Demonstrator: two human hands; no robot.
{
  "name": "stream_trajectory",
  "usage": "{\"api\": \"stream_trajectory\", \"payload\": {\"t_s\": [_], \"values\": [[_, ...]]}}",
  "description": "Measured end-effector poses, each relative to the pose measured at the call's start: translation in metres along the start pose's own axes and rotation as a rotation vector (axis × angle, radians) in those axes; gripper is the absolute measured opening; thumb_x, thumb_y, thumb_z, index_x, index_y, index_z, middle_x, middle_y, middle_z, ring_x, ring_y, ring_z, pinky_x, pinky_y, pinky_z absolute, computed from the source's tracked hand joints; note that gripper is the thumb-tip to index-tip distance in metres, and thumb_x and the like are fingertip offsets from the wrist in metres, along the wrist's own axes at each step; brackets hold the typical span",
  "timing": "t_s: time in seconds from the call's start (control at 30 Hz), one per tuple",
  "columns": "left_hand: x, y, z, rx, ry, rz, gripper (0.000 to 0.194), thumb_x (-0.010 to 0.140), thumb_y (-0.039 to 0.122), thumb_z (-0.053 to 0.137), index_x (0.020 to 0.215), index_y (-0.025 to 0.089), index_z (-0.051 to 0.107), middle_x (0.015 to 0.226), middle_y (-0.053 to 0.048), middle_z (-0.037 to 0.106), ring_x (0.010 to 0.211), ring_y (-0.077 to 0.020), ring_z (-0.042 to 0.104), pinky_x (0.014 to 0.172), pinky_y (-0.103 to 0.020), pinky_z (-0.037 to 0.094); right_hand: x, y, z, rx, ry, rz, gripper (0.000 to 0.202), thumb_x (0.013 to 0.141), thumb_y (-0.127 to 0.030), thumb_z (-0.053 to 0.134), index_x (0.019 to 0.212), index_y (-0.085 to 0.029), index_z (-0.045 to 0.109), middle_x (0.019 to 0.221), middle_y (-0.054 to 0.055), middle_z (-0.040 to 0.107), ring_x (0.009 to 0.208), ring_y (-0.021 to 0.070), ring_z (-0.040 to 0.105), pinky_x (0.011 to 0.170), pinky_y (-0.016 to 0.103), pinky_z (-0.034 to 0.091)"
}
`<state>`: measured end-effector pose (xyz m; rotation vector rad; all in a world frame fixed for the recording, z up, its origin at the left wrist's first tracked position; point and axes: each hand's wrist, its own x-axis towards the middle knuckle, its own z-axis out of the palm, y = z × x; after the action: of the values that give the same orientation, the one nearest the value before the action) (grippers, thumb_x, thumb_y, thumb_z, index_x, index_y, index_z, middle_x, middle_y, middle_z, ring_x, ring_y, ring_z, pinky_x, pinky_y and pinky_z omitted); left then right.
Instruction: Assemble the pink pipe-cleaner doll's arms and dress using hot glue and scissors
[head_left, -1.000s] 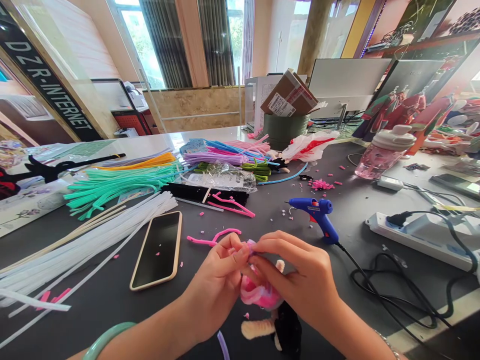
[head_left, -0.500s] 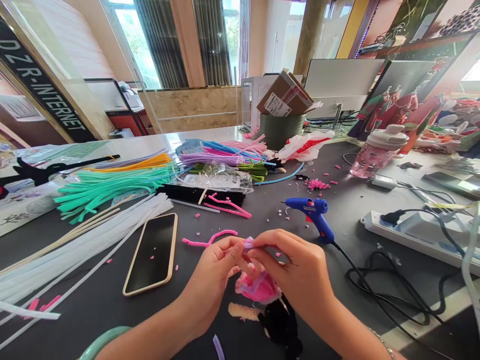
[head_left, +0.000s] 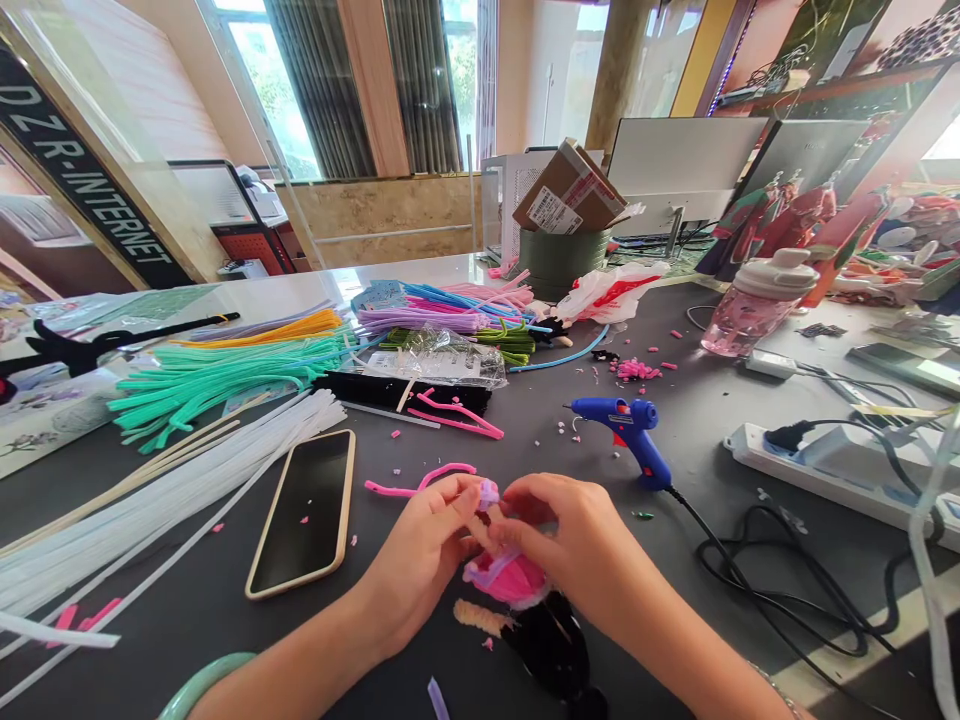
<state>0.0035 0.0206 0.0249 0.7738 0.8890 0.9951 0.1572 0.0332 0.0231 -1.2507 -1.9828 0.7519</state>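
Observation:
A small fuzzy pipe-cleaner doll [head_left: 517, 578] is between my hands, its pink skirt in the middle and its black hair towards me. A tan arm sticks out to the left, and a lilac tip [head_left: 488, 493] ends its tan leg at the far end. My left hand [head_left: 431, 530] is closed, pinching the leg just below the lilac tip. My right hand [head_left: 562, 520] curls round the leg from the other side, thumb against it above the skirt; its index fingertip is near the lilac tip. A lilac pipe-cleaner piece [head_left: 437, 697] lies in front of me.
A blue glue gun [head_left: 626, 432] lies to the right, its black cord looping near a white power strip [head_left: 825, 475]. To the left are a phone [head_left: 304, 515] and white pipe cleaners [head_left: 187, 490]. Green pipe cleaners [head_left: 225, 380] lie behind; a pink bottle [head_left: 757, 300] stands back right.
My right fingers have come off the lilac tip and moved down the leg. The lilac tip now shows more, and the doll has shifted slightly left.

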Motion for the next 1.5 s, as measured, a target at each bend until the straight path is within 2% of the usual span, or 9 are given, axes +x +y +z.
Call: {"api": "stream_trajectory", "payload": {"t_s": [0.27, 0.43, 0.57, 0.73, 1.0, 1.1, 1.2, 1.37, 1.5], "values": [[0.001, -0.002, -0.007, 0.2, 0.051, 0.043, 0.02, 0.072, 0.029, 0.074, 0.085, 0.017, 0.066, 0.071, -0.001, 0.065, 0.068, -0.0128, 0.055, 0.064, -0.023, 0.042, -0.003, -0.005, -0.002, -0.005, -0.151, 0.072, 0.016, 0.077, -0.027, 0.064, 0.064, -0.018, 0.063, 0.061, -0.001, 0.064, 0.052, 0.0121, 0.053, 0.047, 0.021, 0.039], [0.002, 0.006, -0.011, 0.206, 0.025, 0.071, 0.027, 0.073, 0.038, 0.072, 0.092, 0.02, 0.068, 0.061, 0.0, 0.065, 0.061, -0.0133, 0.056, 0.068, -0.026, 0.044, -0.003, -0.007, -0.007, -0.019, -0.185, 0.09, 0.021, 0.076, -0.036, 0.065, 0.064, -0.019, 0.063, 0.07, 0.002, 0.065, 0.073, 0.0187, 0.057, 0.058, 0.025, 0.043], [0.004, 0.013, -0.016, 0.257, 0.03, 0.121, 0.029, 0.068, 0.041, 0.075, 0.089, 0.021, 0.073, 0.082, -0.005, 0.069, 0.076, -0.0178, 0.061, 0.075, -0.028, 0.047, -0.005, -0.008, -0.009, 0.165, -0.264, 0.061, 0.005, 0.073, -0.024, 0.069, 0.075, -0.021, 0.068, 0.087, 0.002, 0.065, 0.081, 0.0179, 0.059, 0.072, 0.027, 0.046], [0.006, 0.018, -0.023, 0.299, -0.032, 0.198, 0.023, 0.069, 0.04, 0.074, 0.083, 0.022, 0.076, 0.103, -0.007, 0.066, 0.1, -0.0244, 0.057, 0.085, -0.031, 0.046, -0.007, -0.007, -0.008, 0.394, -0.349, 0.123, 0.011, 0.066, -0.012, 0.069, 0.074, -0.018, 0.065, 0.097, 0.001, 0.063, 0.071, 0.0127, 0.056, 0.064, 0.024, 0.046], [0.007, 0.028, -0.024, 0.515, -0.039, 0.26, 0.042, 0.07, 0.044, 0.072, 0.104, 0.02, 0.07, 0.103, -0.009, 0.067, 0.093, -0.0257, 0.06, 0.083, -0.032, 0.045, -0.005, -0.007, -0.002, 0.338, -0.146, 0.093, 0.01, 0.064, -0.011, 0.067, 0.065, -0.017, 0.059, 0.087, 0.002, 0.06, 0.062, 0.0096, 0.051, 0.056, 0.021, 0.045], [0.004, 0.027, -0.022, 0.616, 0.144, 0.302, 0.046, 0.072, 0.041, 0.07, 0.114, 0.024, 0.061, 0.117, -0.008, 0.06, 0.106, -0.0263, 0.055, 0.088, -0.033, 0.042, -0.004, -0.002, 0.002, 0.184, 0.039, -0.038, 0.006, 0.068, -0.016, 0.066, 0.072, -0.018, 0.061, 0.094, 0.005, 0.059, 0.062, 0.0103, 0.055, 0.055, 0.022, 0.048], [0.0, 0.024, -0.017, 0.714, 0.338, 0.384, 0.038, 0.074, 0.04, 0.07, 0.106, 0.023, 0.058, 0.114, -0.007, 0.057, 0.113, -0.0251, 0.048, 0.088, -0.03, 0.041, -0.005, 0.002, 0.007, 0.012, 0.227, -0.187, 0.005, 0.073, -0.016, 0.061, 0.077, -0.019, 0.06, 0.097, 0.008, 0.058, 0.061, 0.0108, 0.057, 0.055, 0.023, 0.051], [-0.003, 0.018, -0.003, 0.56, 0.142, 0.22, 0.022, 0.078, 0.04, 0.064, 0.091, 0.022, 0.063, 0.095, -0.003, 0.064, 0.09, -0.0204, 0.058, 0.081, -0.028, 0.044, -0.007, 0.0, 0.01, -0.176, 0.337, -0.4, 0.016, 0.08, -0.01, 0.049, 0.091, -0.017, 0.059, 0.096, 0.012, 0.057, 0.067, 0.0154, 0.06, 0.056, 0.027, 0.053], [-0.003, 0.014, 0.006, 0.345, 0.117, 0.181, 0.022, 0.077, 0.036, 0.067, 0.095, 0.023, 0.065, 0.095, -0.002, 0.067, 0.09, -0.0194, 0.059, 0.08, -0.027, 0.045, -0.011, -0.005, 0.01, -0.251, 0.239, -0.529, 0.018, 0.084, -0.009, 0.047, 0.097, -0.015, 0.057, 0.103, 0.016, 0.059, 0.076, 0.0186, 0.061, 0.065, 0.031, 0.055]]}}
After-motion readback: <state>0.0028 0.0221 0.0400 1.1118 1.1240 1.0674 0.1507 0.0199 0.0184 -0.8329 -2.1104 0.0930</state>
